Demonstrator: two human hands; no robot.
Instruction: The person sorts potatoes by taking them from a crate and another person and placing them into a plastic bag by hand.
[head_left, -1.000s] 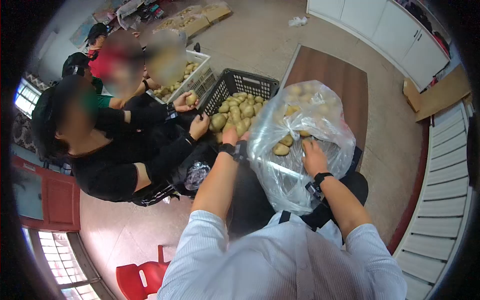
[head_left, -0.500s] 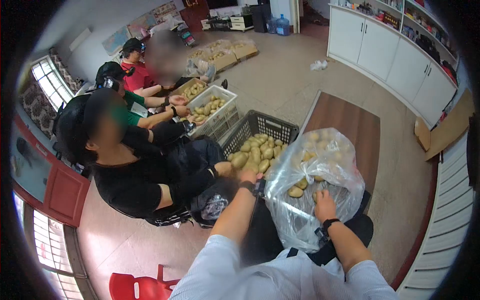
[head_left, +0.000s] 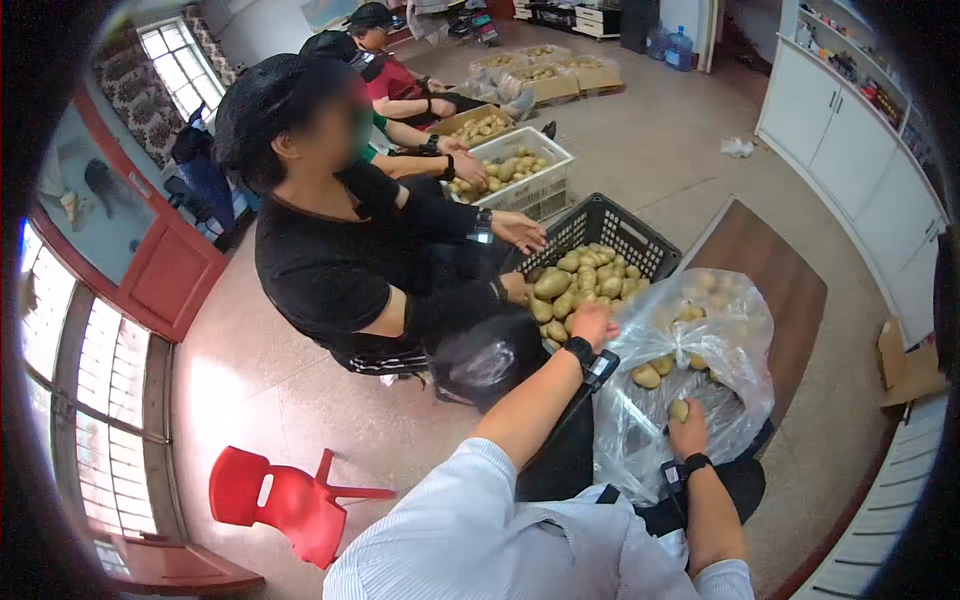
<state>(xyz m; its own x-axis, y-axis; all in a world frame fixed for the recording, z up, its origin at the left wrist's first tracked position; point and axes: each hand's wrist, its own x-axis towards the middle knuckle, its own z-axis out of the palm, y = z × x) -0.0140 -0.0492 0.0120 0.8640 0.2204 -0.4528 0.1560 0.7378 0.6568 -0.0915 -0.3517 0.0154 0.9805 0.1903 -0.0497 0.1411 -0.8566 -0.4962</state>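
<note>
My left hand point(head_left: 594, 325) is at the near right edge of the black crate point(head_left: 655, 250), over the potatoes point(head_left: 590, 275); its fingers are blurred and partly hidden. In my right hand point(head_left: 688, 428), a potato point(head_left: 679, 410) is gripped in front of the clear plastic bag point(head_left: 620, 440). The bag lies open on my side, with more potatoes point(head_left: 646, 375) inside. A co-worker's hand point(head_left: 519, 232) is spread above the crate's left edge, and that person's other hand point(head_left: 515, 288) is lower down beside the potatoes.
A brown board point(head_left: 790, 290) lies under and behind the bag. The co-worker in black point(head_left: 330, 260) sits close on the left. Further back are a white crate point(head_left: 550, 180) of potatoes and other seated people. A red chair point(head_left: 290, 510) is at lower left.
The view has swung left. My right hand has drawn back toward me from the bag's potatoes, now with a potato showing in it. The nearest co-worker's hand has opened over the crate.
</note>
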